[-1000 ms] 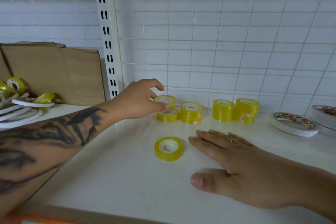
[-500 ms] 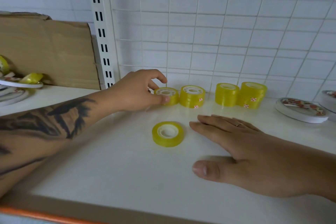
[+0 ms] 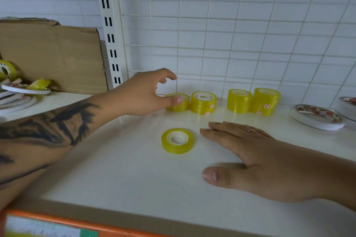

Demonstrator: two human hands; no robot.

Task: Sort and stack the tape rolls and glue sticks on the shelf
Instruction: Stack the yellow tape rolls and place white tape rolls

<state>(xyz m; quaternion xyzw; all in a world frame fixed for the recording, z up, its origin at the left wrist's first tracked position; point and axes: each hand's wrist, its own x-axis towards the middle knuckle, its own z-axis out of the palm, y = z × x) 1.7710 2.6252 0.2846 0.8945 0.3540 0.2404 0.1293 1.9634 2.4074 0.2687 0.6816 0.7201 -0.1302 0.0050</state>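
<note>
The loose roll [image 3: 177,140] lies flat on the shelf [image 3: 134,179], hole up, just left of the right hand [image 3: 256,158] — whose straight fingers rest open on the board, tips pointing at it. The left hand [image 3: 142,94] is farther back, thumb on the leftmost stack [image 3: 178,102], fingers arched above; whether they pinch it is unclear — the palm hides its left side. No glue sticks show.

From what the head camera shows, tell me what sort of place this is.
Probably a stationery shop's display shelving. A slotted upright and wire grid back panel frame the white shelf, whose orange front edge carries a label strip, and matching yellow tape stacks stand in a row.
</note>
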